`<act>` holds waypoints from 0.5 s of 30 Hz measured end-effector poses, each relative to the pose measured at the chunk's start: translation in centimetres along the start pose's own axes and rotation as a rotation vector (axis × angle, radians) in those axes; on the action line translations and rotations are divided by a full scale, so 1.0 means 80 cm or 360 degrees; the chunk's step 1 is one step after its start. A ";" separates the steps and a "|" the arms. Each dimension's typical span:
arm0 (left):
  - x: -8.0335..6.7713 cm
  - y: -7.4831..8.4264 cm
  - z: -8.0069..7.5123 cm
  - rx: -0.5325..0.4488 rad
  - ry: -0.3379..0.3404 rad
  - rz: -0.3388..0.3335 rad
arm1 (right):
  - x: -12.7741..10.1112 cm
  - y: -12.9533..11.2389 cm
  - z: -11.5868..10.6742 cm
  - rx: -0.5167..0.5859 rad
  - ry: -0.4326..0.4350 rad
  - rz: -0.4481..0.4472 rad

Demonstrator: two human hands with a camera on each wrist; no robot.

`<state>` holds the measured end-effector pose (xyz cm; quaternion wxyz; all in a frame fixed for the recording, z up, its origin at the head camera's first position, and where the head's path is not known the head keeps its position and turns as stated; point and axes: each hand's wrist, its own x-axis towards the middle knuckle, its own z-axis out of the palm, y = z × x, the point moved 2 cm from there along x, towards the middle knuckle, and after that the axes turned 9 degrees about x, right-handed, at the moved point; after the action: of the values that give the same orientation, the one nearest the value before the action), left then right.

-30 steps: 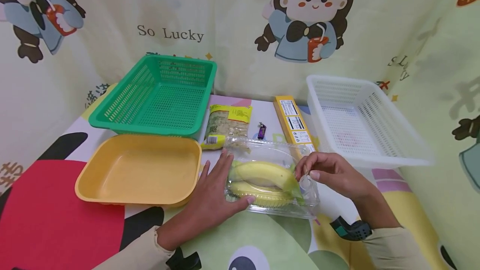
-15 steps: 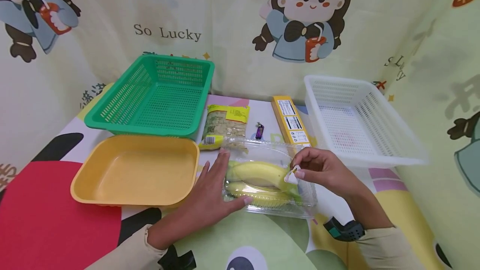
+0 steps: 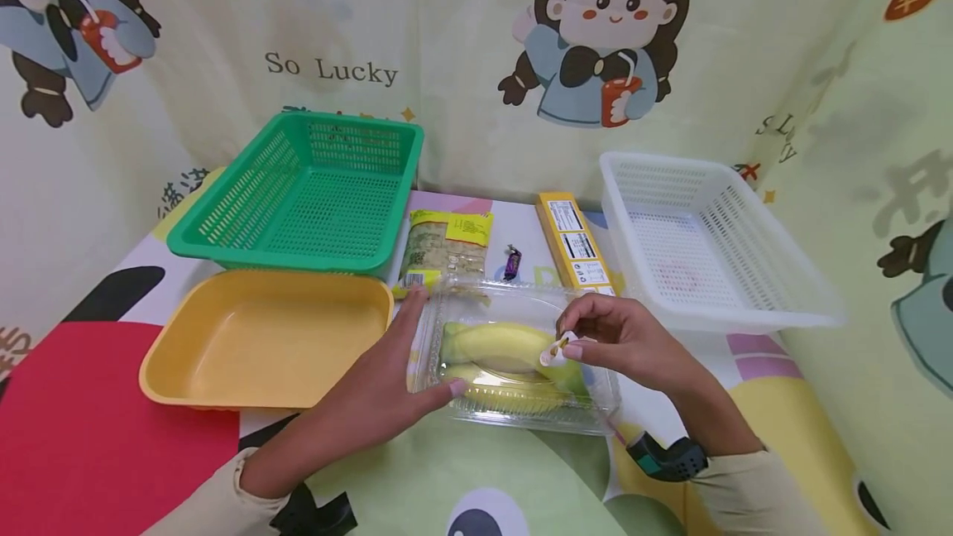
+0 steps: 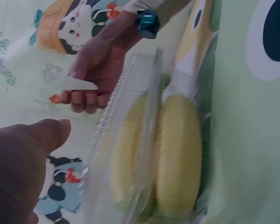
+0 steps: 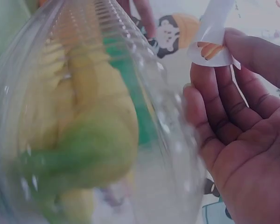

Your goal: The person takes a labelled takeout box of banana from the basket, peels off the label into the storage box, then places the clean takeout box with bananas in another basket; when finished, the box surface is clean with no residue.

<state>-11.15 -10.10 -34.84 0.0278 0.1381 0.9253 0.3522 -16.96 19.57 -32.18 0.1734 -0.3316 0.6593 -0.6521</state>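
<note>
A clear plastic clamshell box [image 3: 521, 412] with yellow bananas [image 3: 491, 344] inside lies on the table in front of me. My left hand [image 3: 434, 343] brackets the box's left end, thumb at the far corner, straight fingers along the near side. My right hand [image 3: 569, 343] hovers over the lid and pinches a small white sticker [image 3: 554, 352]. In the left wrist view the bananas [image 4: 177, 154] fill the centre, with the right hand [image 4: 91, 70] and sticker [image 4: 77, 84] beyond. The right wrist view shows the sticker [image 5: 210, 37] curled between my fingertips beside the box [image 5: 144, 84].
A green mesh basket [image 3: 223, 222] stands at the back left, with a yellow tray [image 3: 268, 391] in front of it. A white mesh basket [image 3: 744, 313] stands at the right. A snack packet [image 3: 447, 246], a small purple candy [image 3: 512, 261] and a long yellow carton [image 3: 577, 242] lie behind the box.
My right hand has pulled a white sticker up off the lid and carried it leftward. My left hand has slid back to the box's left end.
</note>
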 end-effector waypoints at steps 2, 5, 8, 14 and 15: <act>-0.006 -0.006 -0.012 0.0003 0.0041 -0.0008 | 0.005 0.000 0.004 0.0016 -0.0029 -0.0024; -0.016 -0.016 -0.029 0.0031 0.0078 -0.0046 | 0.011 0.000 0.010 0.0049 -0.0067 -0.0061; -0.026 -0.029 -0.044 0.0070 0.0068 -0.0114 | 0.016 0.000 0.015 0.0027 -0.0079 -0.0095; -0.044 -0.051 -0.068 0.0146 -0.0013 -0.0204 | 0.027 -0.002 0.026 -0.0155 0.0085 0.0056; -0.046 -0.055 -0.071 0.0169 -0.0023 -0.0211 | 0.030 -0.002 0.027 -0.0174 0.0105 0.0090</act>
<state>-9.46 -17.91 -33.62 0.0503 0.0804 0.9496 0.2989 -17.20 16.38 -31.76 0.1515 -0.3002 0.7083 -0.6206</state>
